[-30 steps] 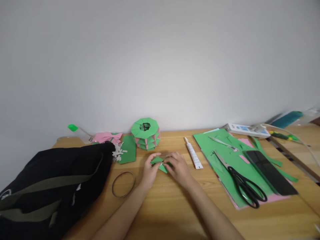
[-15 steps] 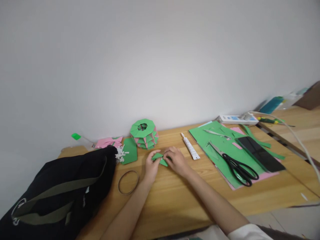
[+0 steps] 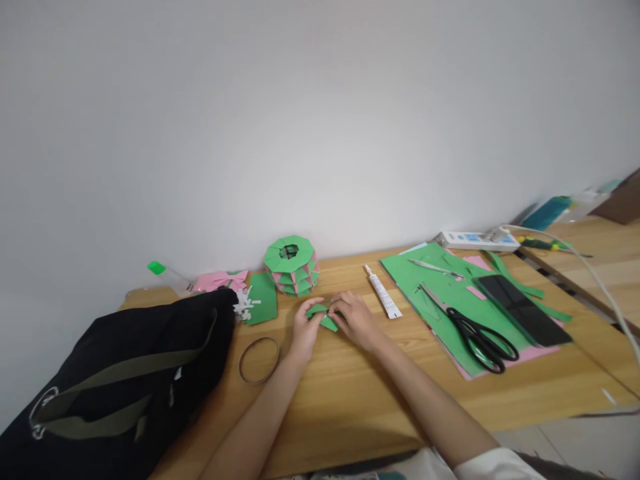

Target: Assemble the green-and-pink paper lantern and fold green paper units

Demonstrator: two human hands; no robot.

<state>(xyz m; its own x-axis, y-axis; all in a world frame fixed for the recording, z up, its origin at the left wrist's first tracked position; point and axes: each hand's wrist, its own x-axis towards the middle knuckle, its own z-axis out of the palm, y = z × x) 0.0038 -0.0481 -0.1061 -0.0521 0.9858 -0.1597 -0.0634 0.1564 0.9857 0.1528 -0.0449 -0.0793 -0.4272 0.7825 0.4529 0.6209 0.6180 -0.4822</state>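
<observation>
A small folded piece of green paper [image 3: 329, 323] is held between my two hands, low over the table. My left hand [image 3: 305, 330] grips its left side with thumb and fingers. From the right, my right hand [image 3: 354, 320] pinches it near the middle, fingertips almost touching those of the left. Behind them stands a round green and pink folded-paper model [image 3: 291, 267] with a hole in its top. A white glue tube [image 3: 384, 293] lies to the right of my right hand. A ring-shaped roll of tape [image 3: 259, 360] lies beside my left forearm.
Green sheets [image 3: 417, 267] on the right carry black-handled scissors [image 3: 473, 333], a utility knife [image 3: 436, 268] and a dark phone [image 3: 523, 310]. A black bag [image 3: 165, 347] fills the left, near white paper scraps [image 3: 245, 305] and pink pieces [image 3: 217, 280]. A power strip [image 3: 477, 240] sits against the wall.
The view has shifted very slightly. Both hands stay around the green piece, with barely any finger movement to be seen.
</observation>
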